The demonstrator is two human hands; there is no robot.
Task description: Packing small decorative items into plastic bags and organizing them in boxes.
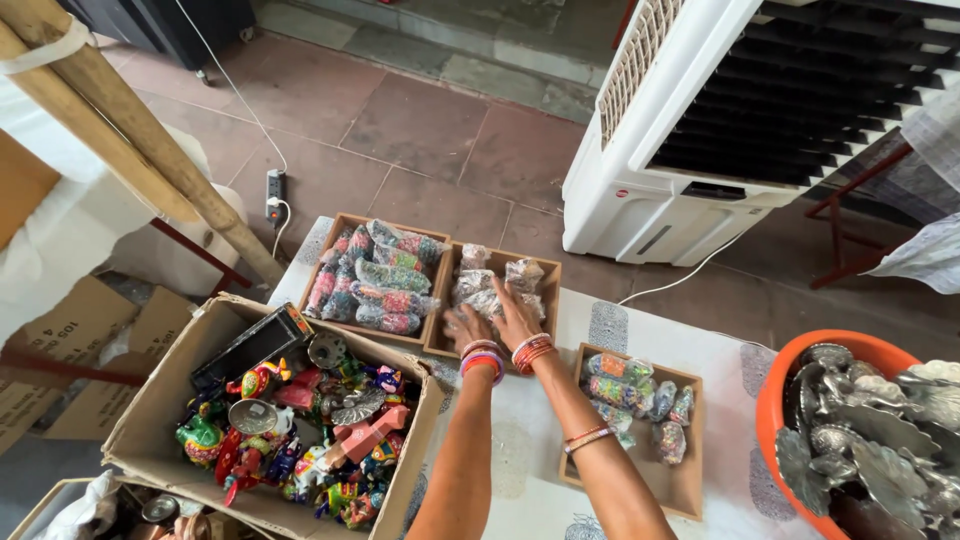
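Note:
Both my hands reach forward into the middle wooden tray [540, 272], which holds clear packets of pale beads [478, 287]. My left hand [463, 325] rests on the packets at the tray's near left, fingers spread. My right hand [515, 312] lies flat on the packets beside it. Bangles ring both wrists. Neither hand visibly grips a packet. To the left stands a wooden tray [325, 245] with packets of multicoloured beads [385, 285]. At the near right, a third wooden tray [682, 485] holds a few colourful packets [622, 385].
A cardboard box [150, 405] of painted toy figures sits at the left. An orange tub [775, 400] of silvery metal pieces is at the right. A white air cooler [700, 110] stands behind, a power strip [275, 190] on the floor, and bamboo poles [130, 130] at the left.

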